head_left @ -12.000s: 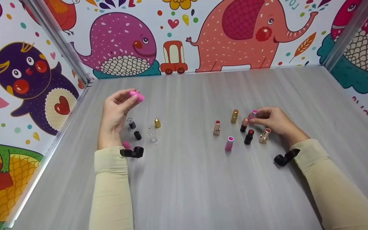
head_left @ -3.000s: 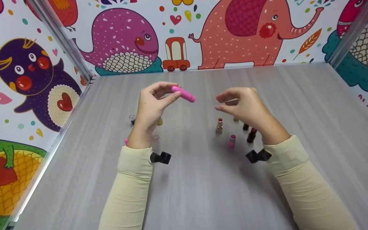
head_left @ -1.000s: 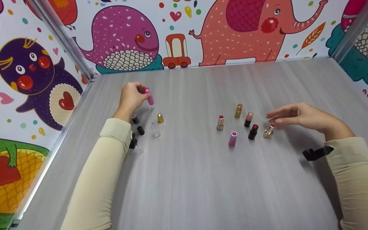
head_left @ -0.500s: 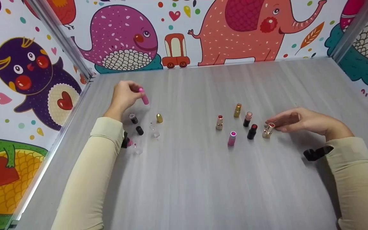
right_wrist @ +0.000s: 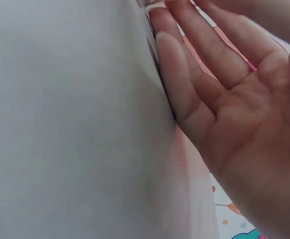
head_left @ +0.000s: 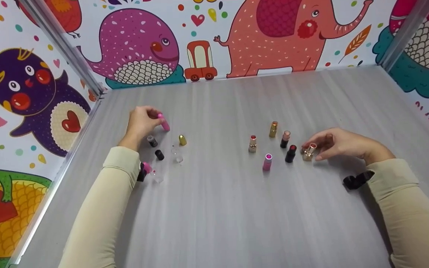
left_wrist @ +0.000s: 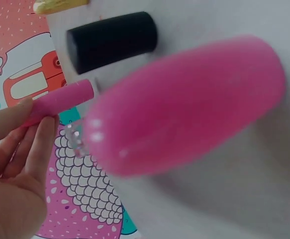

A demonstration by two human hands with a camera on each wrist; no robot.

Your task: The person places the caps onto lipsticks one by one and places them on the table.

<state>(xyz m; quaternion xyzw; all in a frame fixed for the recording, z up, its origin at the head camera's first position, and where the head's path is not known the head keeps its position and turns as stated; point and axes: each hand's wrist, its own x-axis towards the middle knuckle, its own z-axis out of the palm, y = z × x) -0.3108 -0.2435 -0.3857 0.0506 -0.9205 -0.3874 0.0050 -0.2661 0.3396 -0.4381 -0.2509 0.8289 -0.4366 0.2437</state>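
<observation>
My left hand pinches a pink lipstick tube by its upper end, its lower end at or just above the table behind the caps. The left wrist view shows the same pink tube between thumb and fingers. At the right, my right hand has its thumb and fingers around a gold lipstick with a red tip, which stands upright. In the right wrist view the hand lies low at the table, its fingertips near the top edge; the grip is mostly out of frame.
Several uncapped lipsticks stand left of my right hand, among them a pink one and a black one. Near my left forearm are a gold cap, a black cap, clear caps and a pink cap. Printed walls border the table.
Since a second ago my left hand has moved slightly left with the pink tube. My right hand has closed in on the gold lipstick from the right. Earlier it held a small pink lipstick.
</observation>
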